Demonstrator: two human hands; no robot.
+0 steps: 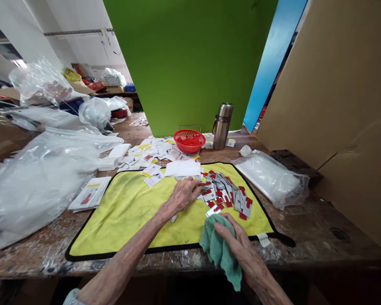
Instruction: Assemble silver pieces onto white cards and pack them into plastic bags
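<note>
My left hand (184, 193) lies on the yellow mat (130, 207), its fingers reaching onto the left side of a heap of small grey and red pieces (228, 195) and pressed on one of them. My right hand (238, 245) is closed round a green cloth (220, 250) at the mat's front edge, just below the heap. A stack of white sheets (182, 168) rests at the mat's far edge, above my left hand.
A red basket (189, 140) and a steel flask (222, 126) stand behind the mat before a green board (190, 63). White printed cards (146, 154) are scattered at the back. Plastic bags (41, 178) fill the left; a bagged pack (271, 178) lies right. Cardboard (336, 106) walls the right side.
</note>
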